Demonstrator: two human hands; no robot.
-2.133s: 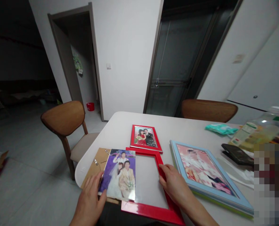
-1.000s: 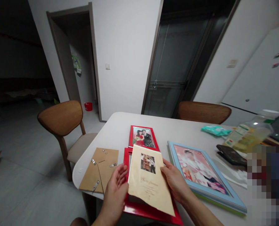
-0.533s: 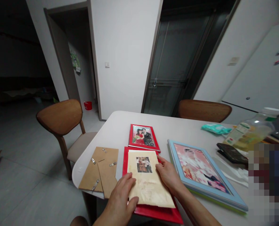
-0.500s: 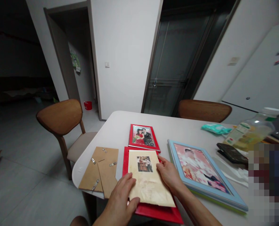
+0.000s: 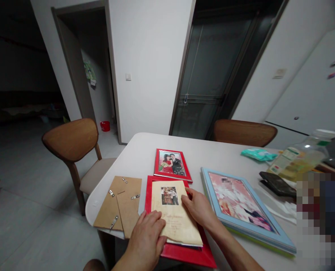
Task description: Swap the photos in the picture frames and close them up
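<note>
A cream sheet with a small printed picture near its top lies over a red frame. My left hand rests on the sheet's lower left edge, its fingers spread over the paper and the frame's side. At the upper right edge, my right hand has its curled fingers and thumb closed on the paper. Under the sheet's bottom edge a thin strip of another layer shows. Just behind stands a smaller red frame lying flat with a couple's photo.
Brown backing boards with metal clips lie at the left table edge. A blue frame lies at the right, near a black wallet-like object, a bottle and a teal packet. Wooden chairs flank the table.
The cream sheet has shifted slightly left on the red frame, uncovering more red along its right side. Both hands have moved a little with it, and printed text now shows clearly.
</note>
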